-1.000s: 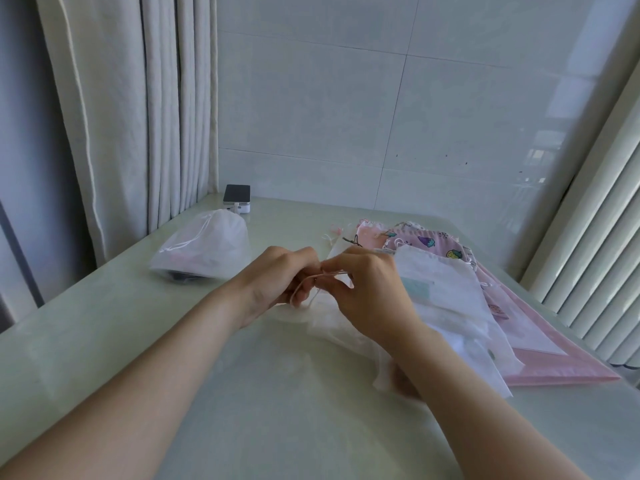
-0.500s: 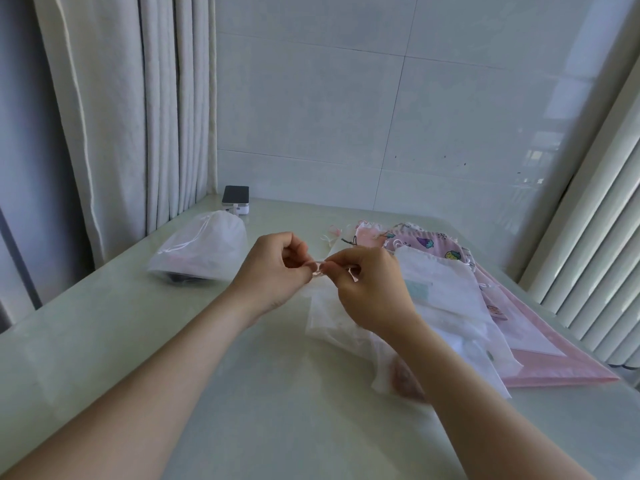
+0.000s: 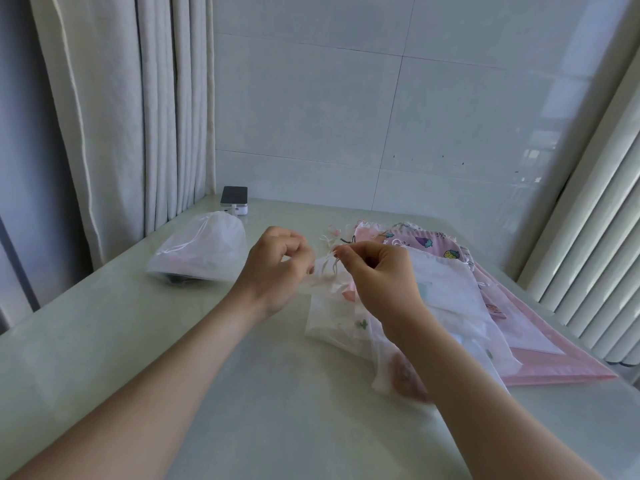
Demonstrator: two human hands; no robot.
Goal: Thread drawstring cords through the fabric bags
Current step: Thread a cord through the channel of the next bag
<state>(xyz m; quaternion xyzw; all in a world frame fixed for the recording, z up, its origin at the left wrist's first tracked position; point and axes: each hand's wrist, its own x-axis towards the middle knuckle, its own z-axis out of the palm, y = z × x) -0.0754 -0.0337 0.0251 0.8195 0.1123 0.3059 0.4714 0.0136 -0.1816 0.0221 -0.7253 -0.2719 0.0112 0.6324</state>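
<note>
Your left hand (image 3: 277, 268) and right hand (image 3: 381, 282) are bare. Your left forearm (image 3: 156, 368) and right forearm (image 3: 467, 393) are uncovered from wrist to the lower edge of view. Nail detail is too small to resolve.

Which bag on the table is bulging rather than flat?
The white bag at left near the curtain: puffed up, mouth gathered. The pile at right lies flat; the sheer bag that the left hand and right hand hold is limp.
</note>
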